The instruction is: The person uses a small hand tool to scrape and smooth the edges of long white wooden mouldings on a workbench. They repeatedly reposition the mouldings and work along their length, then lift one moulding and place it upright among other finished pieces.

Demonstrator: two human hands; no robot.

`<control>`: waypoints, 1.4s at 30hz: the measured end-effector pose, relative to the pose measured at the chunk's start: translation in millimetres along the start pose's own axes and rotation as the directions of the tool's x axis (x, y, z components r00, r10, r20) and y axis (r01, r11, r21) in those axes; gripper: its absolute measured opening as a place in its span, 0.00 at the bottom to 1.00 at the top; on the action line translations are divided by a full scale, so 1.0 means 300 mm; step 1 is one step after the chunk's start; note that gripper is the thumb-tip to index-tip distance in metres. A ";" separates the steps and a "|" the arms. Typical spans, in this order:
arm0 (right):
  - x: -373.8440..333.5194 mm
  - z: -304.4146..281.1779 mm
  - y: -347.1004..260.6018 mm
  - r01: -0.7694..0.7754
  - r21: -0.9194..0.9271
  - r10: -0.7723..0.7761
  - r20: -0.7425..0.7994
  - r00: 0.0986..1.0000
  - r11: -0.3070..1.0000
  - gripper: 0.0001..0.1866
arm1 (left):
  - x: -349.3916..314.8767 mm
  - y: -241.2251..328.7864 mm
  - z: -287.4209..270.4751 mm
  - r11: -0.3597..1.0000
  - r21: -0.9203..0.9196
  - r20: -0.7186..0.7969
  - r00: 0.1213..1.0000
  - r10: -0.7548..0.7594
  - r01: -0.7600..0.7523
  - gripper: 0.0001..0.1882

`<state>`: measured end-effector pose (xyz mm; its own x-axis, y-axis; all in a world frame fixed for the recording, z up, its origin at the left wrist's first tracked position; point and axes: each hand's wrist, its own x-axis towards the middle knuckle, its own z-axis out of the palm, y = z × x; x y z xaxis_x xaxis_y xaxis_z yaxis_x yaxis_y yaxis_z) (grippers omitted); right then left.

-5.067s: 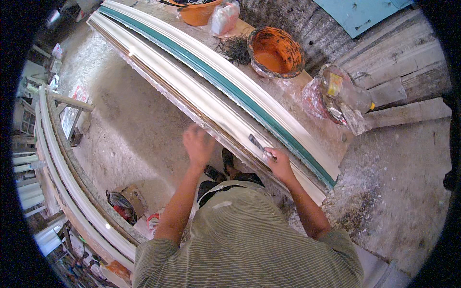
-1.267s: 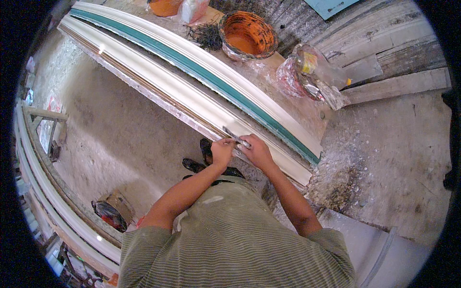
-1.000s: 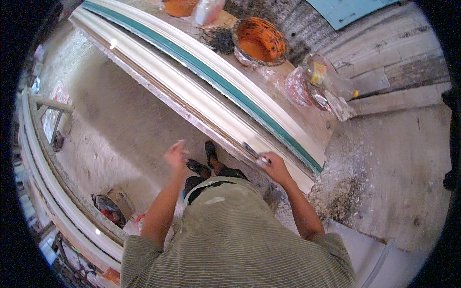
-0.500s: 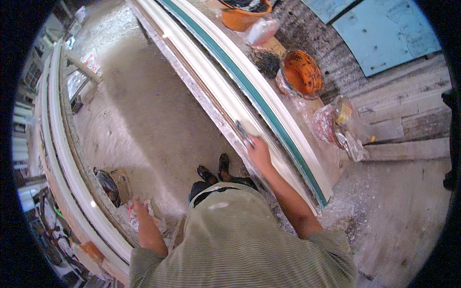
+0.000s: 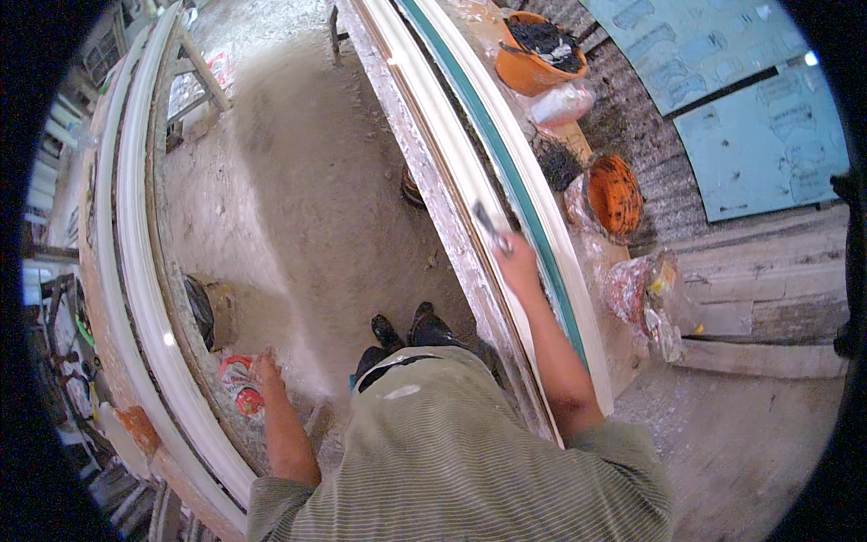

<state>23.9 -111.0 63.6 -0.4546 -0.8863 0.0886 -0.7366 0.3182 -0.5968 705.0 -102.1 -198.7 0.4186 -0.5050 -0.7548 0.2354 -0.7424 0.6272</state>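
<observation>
My right hand (image 5: 518, 260) is closed around a flat brush-like tool (image 5: 488, 221) with a grey end and a shiny middle. The tool's far end lies on or just above a long white moulding (image 5: 433, 135), on the right-hand bench. Beside that strip runs a green band (image 5: 506, 154), and beyond it another white moulding (image 5: 564, 289). My left hand (image 5: 265, 369) hangs low on the left side, near a red and white package (image 5: 239, 384); its fingers are too small to read.
Along the right stand an orange tub of dark material (image 5: 542, 63), a whitish bag (image 5: 560, 104), an orange-lined bucket (image 5: 616, 194) and a messy red-white container (image 5: 632, 285). More long white mouldings (image 5: 135, 235) line the left. Dusty floor (image 5: 316, 181) lies between.
The view has shifted, so the benches and buckets sit differently in the picture. My right hand has moved farther away along the moulding with the tool. My left hand still hangs low.
</observation>
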 end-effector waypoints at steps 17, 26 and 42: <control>0.423 0.238 -0.211 -0.113 -0.026 0.113 -0.031 0.993 0.993 0.18 | -0.061 0.652 1.083 0.973 0.150 0.336 0.935 0.116 -0.174 0.29; 1.053 0.431 -0.444 -0.114 0.021 0.114 0.011 0.993 0.993 0.16 | -0.372 1.118 1.765 0.745 0.327 0.771 0.620 0.146 -0.582 0.20; 2.233 0.868 -0.833 -0.054 0.072 0.057 -0.040 0.998 0.996 0.16 | 0.063 2.007 2.464 0.780 0.154 0.919 0.377 0.112 -0.607 0.18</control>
<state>33.9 -871.8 64.4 -0.5156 -0.8525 0.0863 -0.6730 0.3405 -0.6566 206.3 -884.1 22.7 -0.6222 -0.6785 -0.3905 -0.2052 -0.3400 0.9178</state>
